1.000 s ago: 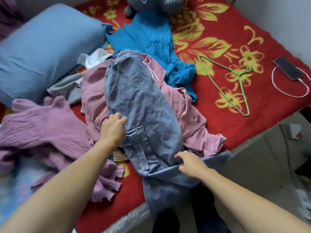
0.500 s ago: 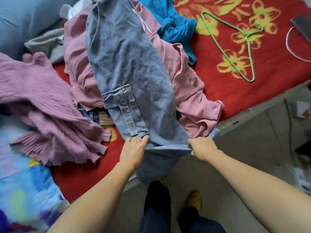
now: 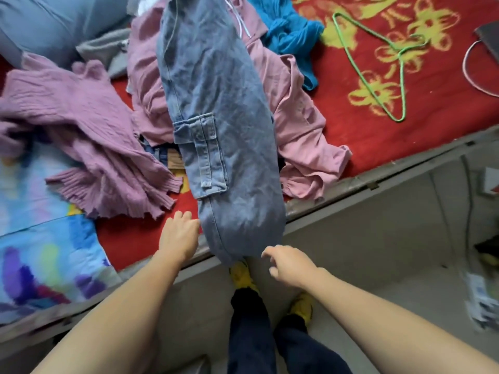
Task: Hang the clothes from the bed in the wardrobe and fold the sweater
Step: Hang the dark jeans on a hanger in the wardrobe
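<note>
Blue-grey jeans [image 3: 216, 103] with a cargo pocket lie lengthwise across the clothes pile, their folded lower end hanging over the bed's front edge. My left hand [image 3: 179, 234] rests by the jeans' left edge near the fold, fingers relaxed and holding nothing. My right hand [image 3: 287, 265] hovers just right of the hanging end, loosely curled and empty. Under the jeans lies a pink garment [image 3: 299, 125]. A purple knit sweater [image 3: 89, 136] is spread to the left. A teal garment [image 3: 291, 39] lies behind. A green wire hanger [image 3: 399, 66] lies on the red bedspread [image 3: 351, 147].
A blue pillow [image 3: 54, 20] and a grey cloth [image 3: 108, 49] sit at the back left. A multicoloured blanket [image 3: 40, 252] covers the near left. A phone with a white cable [image 3: 488, 41] lies at the right. My legs and yellow shoes [image 3: 243, 276] stand on the floor below the bed edge.
Both hands have let go of the jeans' folded end and drawn back a little. The fold now hangs over the bed edge. The view has tilted further down.
</note>
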{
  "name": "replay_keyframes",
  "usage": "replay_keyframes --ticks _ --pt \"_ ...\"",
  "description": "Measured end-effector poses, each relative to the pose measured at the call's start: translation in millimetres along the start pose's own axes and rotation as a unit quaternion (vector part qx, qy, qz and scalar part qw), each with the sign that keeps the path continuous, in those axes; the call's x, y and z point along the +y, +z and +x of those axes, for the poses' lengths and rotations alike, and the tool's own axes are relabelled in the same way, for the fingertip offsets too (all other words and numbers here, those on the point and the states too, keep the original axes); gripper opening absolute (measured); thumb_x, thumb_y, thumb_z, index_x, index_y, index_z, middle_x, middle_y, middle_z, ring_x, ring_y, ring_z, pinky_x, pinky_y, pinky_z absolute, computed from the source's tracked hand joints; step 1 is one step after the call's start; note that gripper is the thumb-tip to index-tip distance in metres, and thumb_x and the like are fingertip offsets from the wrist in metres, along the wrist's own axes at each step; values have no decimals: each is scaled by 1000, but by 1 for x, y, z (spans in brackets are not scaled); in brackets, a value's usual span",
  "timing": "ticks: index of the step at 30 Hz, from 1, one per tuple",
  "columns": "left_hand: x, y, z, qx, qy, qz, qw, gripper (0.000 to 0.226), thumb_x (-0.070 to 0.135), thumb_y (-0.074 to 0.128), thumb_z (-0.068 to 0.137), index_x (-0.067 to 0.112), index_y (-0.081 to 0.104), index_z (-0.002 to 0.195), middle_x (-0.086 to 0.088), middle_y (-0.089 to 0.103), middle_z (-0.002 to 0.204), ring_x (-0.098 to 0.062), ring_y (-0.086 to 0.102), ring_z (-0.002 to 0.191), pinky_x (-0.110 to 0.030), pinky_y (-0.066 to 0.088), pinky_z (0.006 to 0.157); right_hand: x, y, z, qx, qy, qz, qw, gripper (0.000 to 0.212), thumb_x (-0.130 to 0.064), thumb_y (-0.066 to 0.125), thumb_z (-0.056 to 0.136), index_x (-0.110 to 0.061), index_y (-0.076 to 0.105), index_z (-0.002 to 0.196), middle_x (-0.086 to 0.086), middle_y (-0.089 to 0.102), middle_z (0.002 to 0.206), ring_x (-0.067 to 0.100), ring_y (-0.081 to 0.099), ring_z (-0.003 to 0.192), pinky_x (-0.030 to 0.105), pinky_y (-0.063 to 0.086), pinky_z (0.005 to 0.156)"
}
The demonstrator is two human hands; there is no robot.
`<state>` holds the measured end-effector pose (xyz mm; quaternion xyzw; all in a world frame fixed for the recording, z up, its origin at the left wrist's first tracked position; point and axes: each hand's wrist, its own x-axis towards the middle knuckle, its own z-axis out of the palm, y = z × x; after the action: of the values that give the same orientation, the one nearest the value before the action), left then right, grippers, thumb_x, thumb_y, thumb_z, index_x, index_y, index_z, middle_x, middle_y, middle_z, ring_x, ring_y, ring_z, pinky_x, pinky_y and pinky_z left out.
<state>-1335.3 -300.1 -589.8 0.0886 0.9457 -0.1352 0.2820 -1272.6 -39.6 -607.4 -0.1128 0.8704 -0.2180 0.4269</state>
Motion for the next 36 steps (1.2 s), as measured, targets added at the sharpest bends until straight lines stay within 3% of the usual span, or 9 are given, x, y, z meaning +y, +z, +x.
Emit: replay_keyframes --ticks 9,15,20,23,26,29,32,36 --pt "1 -94 41 80 22 -80 993 23 18 50 85 20 58 107 -6 52 110 -28 48 105 -36 37 78 -3 -142 18 122 35 -56 990 43 -24 52 88 -27 50 131 3 56 127 28 55 116 39 47 90" --pt "-40 -152 116 131 1 -121 984 25 16 51 85 15 52 110 -8 48 113 -30 48 103 -40 42 80 -36 -239 94 201 -7 -99 975 53 -20 54 89 -26 42 140 -1 41 142 22 41 130 39 46 95" --pt "-67 -183 173 141 -4 -174 975 44 13 50 85 16 47 129 -10 44 124 -32 47 109 -42 45 88 -57 -280 166 171 13 -148 974 68 -22 53 92 -24 22 152 1 7 162 20 14 147 41 39 107" --pt "-69 -196 200 129 2 -177 976 50 14 49 87 18 41 137 -10 40 132 -31 46 113 -41 44 91 -52 -278 187 107 32 -158 981 73 -25 54 92 -24 15 154 1 0 163 21 6 149 43 34 111" --pt "-63 -214 224 141 9 -192 971 55 16 49 89 19 36 143 -10 33 142 -31 42 120 -41 41 97 -37 -289 192 92 17 -136 986 64 -25 53 91 -25 27 150 -3 12 161 21 18 145 41 39 107" --pt "-50 -239 244 159 2 -217 963 58 15 50 87 19 35 143 -12 28 147 -33 40 122 -43 40 98 -14 -319 187 195 23 -57 979 43 -25 51 89 -26 52 132 -3 47 140 21 45 127 38 46 92" --pt "-27 -268 264 145 -20 -230 962 61 19 50 89 20 30 146 -16 17 154 -35 34 128 -43 37 101 33 -363 175 263 111 -15 958 38 -26 51 87 -22 57 124 4 60 121 29 57 113 39 48 84" --pt "9 -291 293 93 -74 -234 965 69 28 51 90 18 19 150 -25 10 155 -41 29 131 -47 33 105 121 -422 166 296 248 34 922 37 -24 55 86 -21 60 123 8 63 122 31 58 114 38 47 90"
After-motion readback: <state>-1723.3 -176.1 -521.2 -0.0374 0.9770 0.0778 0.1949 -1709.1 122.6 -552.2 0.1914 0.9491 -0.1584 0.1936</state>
